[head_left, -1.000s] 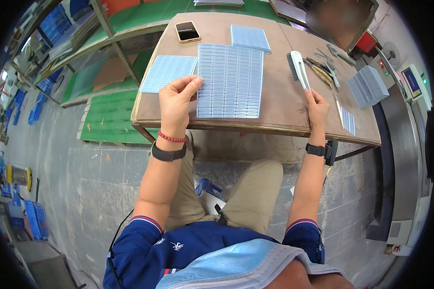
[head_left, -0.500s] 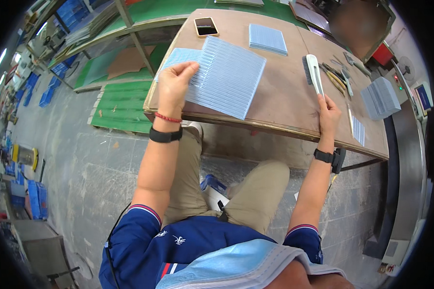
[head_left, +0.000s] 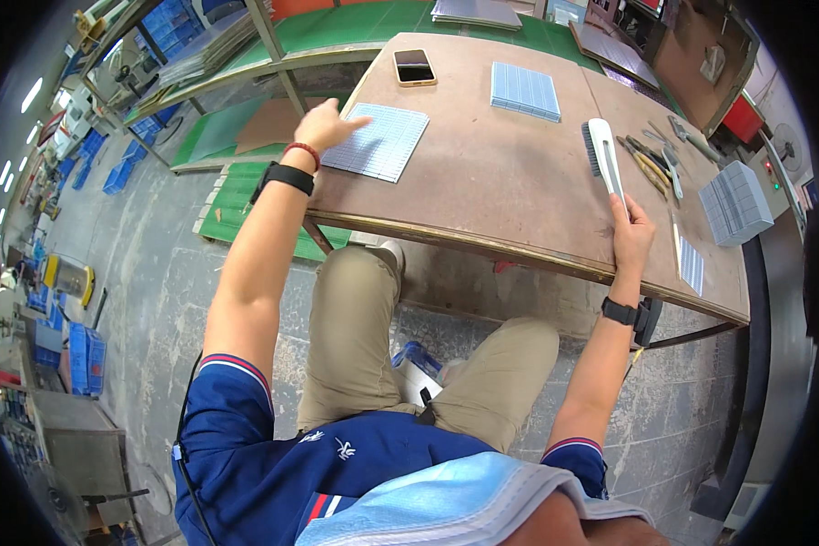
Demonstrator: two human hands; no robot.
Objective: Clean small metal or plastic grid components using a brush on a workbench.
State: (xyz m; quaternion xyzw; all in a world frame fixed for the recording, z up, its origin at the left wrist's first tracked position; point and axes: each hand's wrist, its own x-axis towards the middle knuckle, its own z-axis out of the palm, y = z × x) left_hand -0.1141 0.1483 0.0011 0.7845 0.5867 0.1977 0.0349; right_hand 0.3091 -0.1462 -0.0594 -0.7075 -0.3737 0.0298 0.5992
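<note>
My left hand (head_left: 329, 127) is at the table's left edge, over the corner of a light-blue ribbed panel (head_left: 382, 146). Its thumb points right across the panel and the other fingers are stretched away from it; nothing is in its grip. The panel lies flat on the table, part of its left side hidden by the hand. My right hand (head_left: 633, 235) is closed round the handle of a white brush (head_left: 606, 159) with dark grey bristles. The brush is held up over the right part of the table, bristles facing left.
On the brown table (head_left: 482, 191) are a phone (head_left: 415, 67), a stack of blue panels (head_left: 525, 91), pliers (head_left: 647, 164) and other hand tools. Farther right stand a block of stacked panels (head_left: 735, 204) and a small striped piece (head_left: 691, 266). A green-topped shelf (head_left: 355, 32) runs behind.
The ribbed panel that my left hand held raised and tilted now lies flat on the table, let go. My left hand has opened and moved left. The brush stays in my right hand.
</note>
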